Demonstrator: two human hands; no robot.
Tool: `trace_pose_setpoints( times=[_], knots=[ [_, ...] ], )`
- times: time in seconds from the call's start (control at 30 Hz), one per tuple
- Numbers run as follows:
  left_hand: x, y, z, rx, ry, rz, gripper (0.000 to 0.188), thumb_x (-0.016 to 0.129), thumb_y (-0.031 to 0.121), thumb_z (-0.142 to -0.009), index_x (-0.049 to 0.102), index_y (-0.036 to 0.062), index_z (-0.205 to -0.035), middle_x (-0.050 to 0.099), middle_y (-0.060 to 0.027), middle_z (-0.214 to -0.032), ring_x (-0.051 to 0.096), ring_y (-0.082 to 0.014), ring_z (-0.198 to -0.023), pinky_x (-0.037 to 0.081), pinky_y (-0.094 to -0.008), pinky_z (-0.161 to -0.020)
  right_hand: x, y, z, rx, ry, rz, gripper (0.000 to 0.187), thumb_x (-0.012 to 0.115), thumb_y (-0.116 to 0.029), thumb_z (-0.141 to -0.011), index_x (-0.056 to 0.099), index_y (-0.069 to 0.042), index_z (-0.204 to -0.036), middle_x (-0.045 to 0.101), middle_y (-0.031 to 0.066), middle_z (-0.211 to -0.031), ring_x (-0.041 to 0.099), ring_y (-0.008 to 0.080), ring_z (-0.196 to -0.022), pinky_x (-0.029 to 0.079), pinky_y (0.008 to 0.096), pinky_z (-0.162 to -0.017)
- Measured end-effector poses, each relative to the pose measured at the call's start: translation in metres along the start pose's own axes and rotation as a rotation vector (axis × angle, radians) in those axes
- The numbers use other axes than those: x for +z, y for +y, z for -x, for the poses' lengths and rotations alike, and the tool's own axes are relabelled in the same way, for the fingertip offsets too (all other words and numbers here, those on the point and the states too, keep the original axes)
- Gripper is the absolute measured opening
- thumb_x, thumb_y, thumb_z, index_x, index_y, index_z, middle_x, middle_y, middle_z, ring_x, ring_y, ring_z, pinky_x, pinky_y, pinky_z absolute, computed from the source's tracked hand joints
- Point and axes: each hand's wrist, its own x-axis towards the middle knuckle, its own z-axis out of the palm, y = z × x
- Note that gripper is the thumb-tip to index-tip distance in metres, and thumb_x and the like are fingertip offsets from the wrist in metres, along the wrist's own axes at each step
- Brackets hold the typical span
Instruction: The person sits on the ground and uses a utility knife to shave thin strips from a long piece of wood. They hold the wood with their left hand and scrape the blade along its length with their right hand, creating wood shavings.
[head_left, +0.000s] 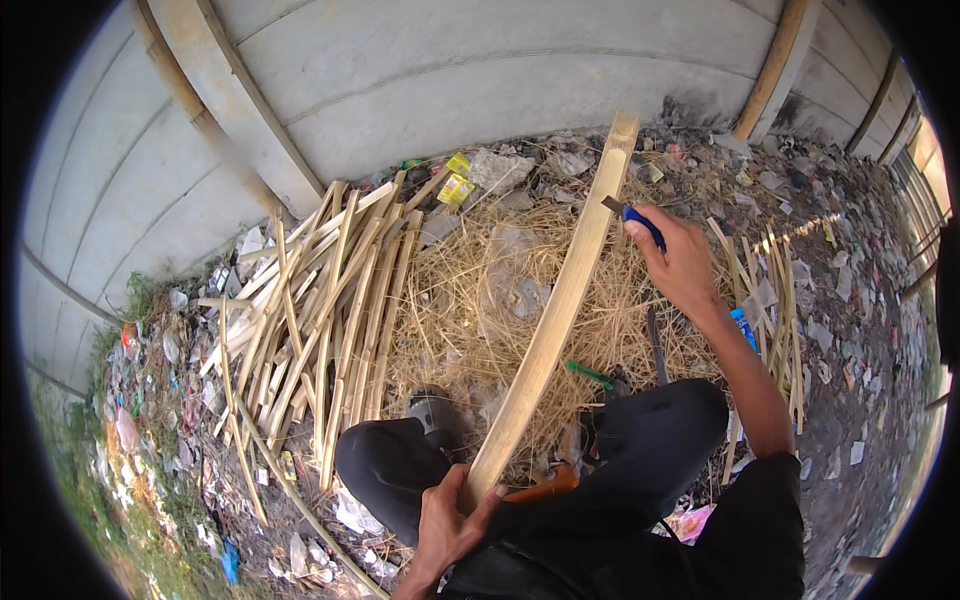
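Note:
A long split bamboo strip (553,330) slants up from my lap toward the concrete wall, its pale inner face turned up. My left hand (450,522) is wrapped round its near end, low between my knees. In my right hand (680,262) is a knife (645,224) with a blue handle and a short dark blade. The blade lies at the right edge of the strip, in its upper half; whether it cuts into the bamboo I cannot tell. Below the strip spreads a heap of thin straw-coloured shavings (460,290).
Many split bamboo strips (350,290) are piled at the left, and a smaller bunch (780,310) lies at the right. A long dark blade-like piece (656,345) and a green object (588,374) rest near my right knee. Litter covers the ground before the concrete wall (460,95).

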Motion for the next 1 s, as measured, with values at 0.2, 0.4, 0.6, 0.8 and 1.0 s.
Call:
trace_pose_setpoints(
  times=[0.2, 0.4, 0.6, 0.8, 1.0],
  knots=[
    [0.004, -0.013, 0.002, -0.070, -0.040, 0.016, 0.044, 0.086, 0.037, -0.098, 0.069, -0.0026, -0.106, 0.070, -0.0169, -0.070, 0.073, -0.0262, -0.063, 0.054, -0.0401, -0.061, -0.005, 0.037, -0.018, 0.138, -0.011, -0.173, 0.039, 0.060, -0.039, -0.115, 0.073, -0.003, -0.122, 0.066, 0.0118, -0.075, 0.063, 0.0201, -0.063, 0.047, 0.0386, -0.062],
    [-0.001, -0.020, -0.016, -0.179, -0.126, 0.327, 0.037, 0.080, 0.035, -0.105, 0.069, 0.0004, -0.113, 0.068, -0.0018, -0.075, 0.060, -0.0082, -0.064, 0.046, -0.0297, -0.058, 0.010, -0.032, 0.029, -0.044, -0.281, -0.377, 0.029, 0.060, -0.031, -0.114, 0.067, -0.003, -0.117, 0.065, 0.0109, -0.085, 0.061, 0.0218, -0.069, 0.048, 0.0374, -0.069],
    [-0.003, 0.004, -0.034, -0.139, -0.197, 0.534, 0.032, 0.070, 0.032, -0.112, 0.067, 0.0020, -0.122, 0.059, 0.0062, -0.082, 0.049, -0.0030, -0.067, 0.038, -0.0238, -0.058, 0.008, -0.082, 0.075, -0.402, -0.433, -0.292, 0.032, 0.072, -0.035, -0.107, 0.066, -0.006, -0.121, 0.075, 0.0108, -0.099, 0.077, 0.0291, -0.076, 0.060, 0.0409, -0.062],
    [0.002, 0.018, -0.038, -0.071, -0.183, 0.537, 0.031, 0.063, 0.030, -0.115, 0.066, 0.0002, -0.124, 0.058, 0.0045, -0.080, 0.047, -0.0068, -0.065, 0.038, -0.0283, -0.058, 0.015, -0.095, 0.085, -0.490, -0.344, -0.244, 0.031, 0.072, -0.036, -0.107, 0.067, -0.007, -0.115, 0.075, 0.0087, -0.095, 0.075, 0.0262, -0.069, 0.059, 0.0375, -0.053],
    [0.012, 0.021, -0.044, 0.128, -0.045, 0.259, 0.032, 0.058, 0.029, -0.116, 0.062, -0.0026, -0.118, 0.056, -0.0119, -0.071, 0.051, -0.0190, -0.059, 0.040, -0.0401, -0.058, 0.025, -0.098, 0.092, -0.532, -0.336, -0.245, 0.031, 0.071, -0.039, -0.107, 0.068, -0.008, -0.113, 0.075, 0.0074, -0.090, 0.073, 0.0237, -0.063, 0.057, 0.0358, -0.050]
  ],
)
